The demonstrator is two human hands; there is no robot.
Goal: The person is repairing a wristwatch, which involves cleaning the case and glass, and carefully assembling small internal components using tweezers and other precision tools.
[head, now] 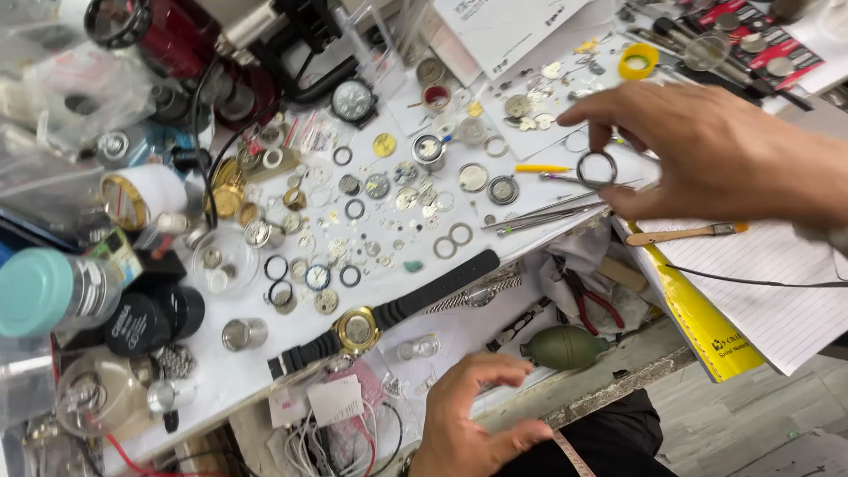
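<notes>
Metal ring (597, 169) pinched in the right hand (707, 150) fingers; left hand (468, 415) fingers spread loose, gripping nothing, near the gold-cased watch (358, 329)

A: What's the setup looking like?

B: Pretty cramped. A workbench (618, 389) is running across the whole shot, its white top (238, 371) looking grubby and its front edge chipping and showing bare, worn material. Below it on the right, a grey floor (751, 424) with a faint marbled pattern is showing.

A: Lighting?

B: Bright and even, hardly throwing any shadows. No walls or windows are showing from this angle, just bench and that bit of floor.
</notes>
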